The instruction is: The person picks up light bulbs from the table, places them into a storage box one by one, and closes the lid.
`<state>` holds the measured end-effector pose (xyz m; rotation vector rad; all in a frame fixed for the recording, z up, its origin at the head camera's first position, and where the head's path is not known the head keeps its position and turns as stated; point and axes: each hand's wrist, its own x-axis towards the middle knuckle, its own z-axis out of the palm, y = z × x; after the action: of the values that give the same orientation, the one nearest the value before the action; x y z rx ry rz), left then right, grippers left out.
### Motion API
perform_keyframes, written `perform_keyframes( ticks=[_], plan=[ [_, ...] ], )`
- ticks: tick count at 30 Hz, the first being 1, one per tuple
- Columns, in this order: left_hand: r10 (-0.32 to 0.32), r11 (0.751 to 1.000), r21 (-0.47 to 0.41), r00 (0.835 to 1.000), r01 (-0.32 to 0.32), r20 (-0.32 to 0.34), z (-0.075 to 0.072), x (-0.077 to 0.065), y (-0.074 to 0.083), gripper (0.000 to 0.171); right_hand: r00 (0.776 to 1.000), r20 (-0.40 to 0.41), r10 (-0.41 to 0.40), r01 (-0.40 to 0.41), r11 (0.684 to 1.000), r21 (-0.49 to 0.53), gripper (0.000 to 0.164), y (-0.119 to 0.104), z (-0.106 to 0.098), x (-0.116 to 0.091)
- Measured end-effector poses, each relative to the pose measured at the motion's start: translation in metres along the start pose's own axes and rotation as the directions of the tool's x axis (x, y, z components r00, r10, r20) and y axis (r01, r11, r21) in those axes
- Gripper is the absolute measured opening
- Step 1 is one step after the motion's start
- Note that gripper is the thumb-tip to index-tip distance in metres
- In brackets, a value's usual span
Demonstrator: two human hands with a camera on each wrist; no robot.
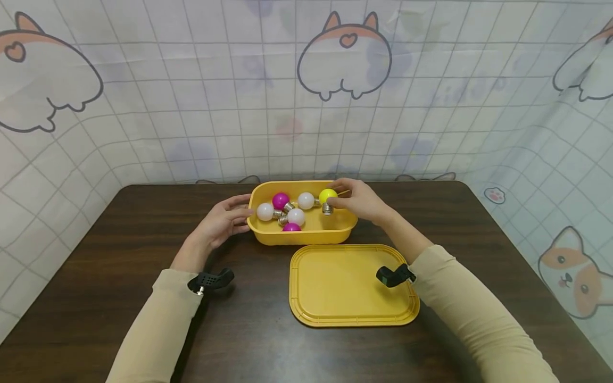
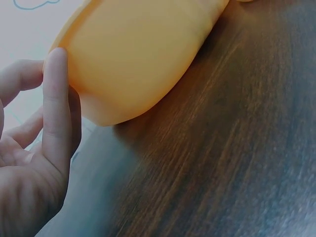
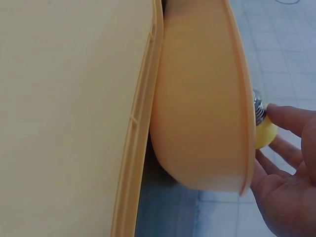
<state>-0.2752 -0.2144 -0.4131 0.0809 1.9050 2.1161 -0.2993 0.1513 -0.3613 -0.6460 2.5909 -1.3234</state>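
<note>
A yellow plastic bin point(image 1: 306, 238) stands on the dark table, with its long side toward me. Between thumb and fingers, my right hand point(image 1: 362, 201) pinches a yellow light bulb point(image 1: 328, 196) over the bin's right part, its metal screw base pointing down. In the right wrist view that bulb point(image 3: 266, 134) shows partly past the bin's rim. My left hand point(image 1: 224, 221) rests at the bin's left end, fingers fairly straight, touching the rim. Inside lie three white bulbs point(image 1: 265, 211) and two magenta bulbs point(image 1: 280, 200); the front wall partly hides one magenta bulb.
A flat yellow lid point(image 1: 351, 287) lies on the table point(image 1: 249, 330) just in front of the bin, under my right forearm. Behind the table hangs a white checked cloth point(image 1: 210, 101) with cartoon dogs. Each wrist wears a black strap mount point(image 1: 210, 280).
</note>
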Motion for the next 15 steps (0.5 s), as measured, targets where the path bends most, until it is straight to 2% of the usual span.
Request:
perform_keyframes(
  ticks=[11,15],
  plan=[
    [-0.011,1.0,0.026,1.0,0.011,-0.011,0.0,-0.002,0.0,0.06,1.0,0.027,-0.006,0.007,0.999,-0.034,0.042,-0.004,0.016,0.01],
    [-0.006,1.0,0.023,1.0,0.006,0.005,-0.001,-0.001,0.0,0.061,1.0,0.021,-0.011,0.012,0.999,-0.041,0.041,-0.004,0.018,0.013]
  ],
)
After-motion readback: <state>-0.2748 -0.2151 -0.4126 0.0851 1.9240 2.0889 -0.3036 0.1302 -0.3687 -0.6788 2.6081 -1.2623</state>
